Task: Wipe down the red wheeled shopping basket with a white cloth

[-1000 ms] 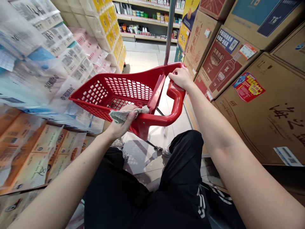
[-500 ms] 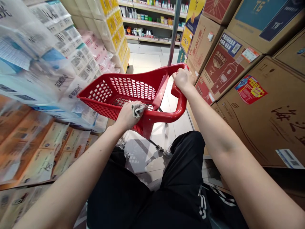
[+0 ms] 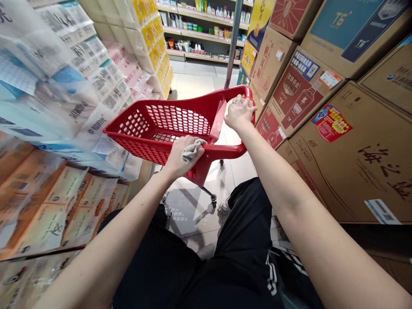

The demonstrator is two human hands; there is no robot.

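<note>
Red shopping cart (image 3: pixel 141 150): where is it standing, and how is it being held?

It's standing on the tile floor (image 3: pixel 193 83) right in front of the person, in a narrow aisle, with a caster (image 3: pixel 213 198) showing beneath it. The left grip (image 3: pixel 185 156) is closing on a grey cloth (image 3: pixel 193 150) and pressing it against the red near rail (image 3: pixel 225 150).

And the other side?

The right grip (image 3: pixel 240 112) is clamping the far corner of the rim, its fingers (image 3: pixel 243 103) curling over the plastic, so the cart is staying steady against the pressure from the left.

What's making that hold work well?

The palm is keeping the cloth flat on the rail rather than letting it bunch up. I'd say the right grip needs to stay firm too, so the cart isn't rolling on its casters.

Anything crowding the work?

Yes, on both sides. Wrapped tissue packs (image 3: pixel 71 98) are stacking high on the left, close by the basket's end, though I can't tell whether they're touching it. Cardboard cartons (image 3: pixel 354 159) with red and blue labels are towering on the right, just beside the right forearm (image 3: pixel 305 206). Further off, a metal pole (image 3: pixel 233 43) is rising behind the cart, and stocked shelves (image 3: pixel 199 34) are lining the far end. Below, the person's black shorts (image 3: pixel 244 231) and a shoe (image 3: pixel 225 208) are showing just behind the cart's frame.
</note>
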